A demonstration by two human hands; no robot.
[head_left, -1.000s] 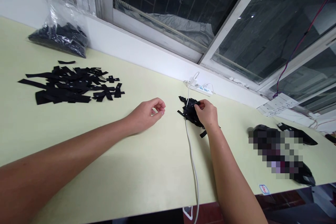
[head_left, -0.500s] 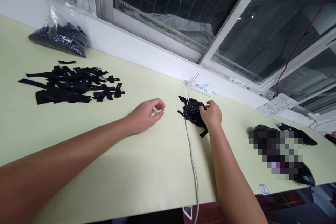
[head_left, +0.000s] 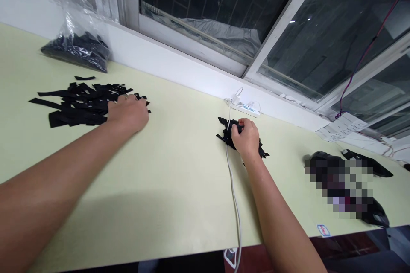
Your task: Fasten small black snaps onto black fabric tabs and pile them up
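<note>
My left hand (head_left: 130, 113) lies palm down on the right part of a large pile of short black fabric strips (head_left: 80, 102). Its fingers are spread over the strips, with the fingertips partly hidden. Some strips bear small light marks. On the table's middle, my right hand (head_left: 247, 138) rests over a smaller heap of black strips (head_left: 229, 136). The thumb and fingers are bent but apart, black material showing between them. The hand covers much of this heap, and a few strip ends stick out on either side.
A white cable (head_left: 233, 192) crosses the small heap and runs over the table's front edge, from a power strip (head_left: 246, 107) by the window wall. A clear plastic bag (head_left: 77, 49) of black pieces stands back left. Dark objects, partly pixelated (head_left: 326, 170), lie at right.
My left hand has moved left from the bare table onto the large pile. My right hand has shifted slightly left across the small heap, uncovering strips on its right side.
</note>
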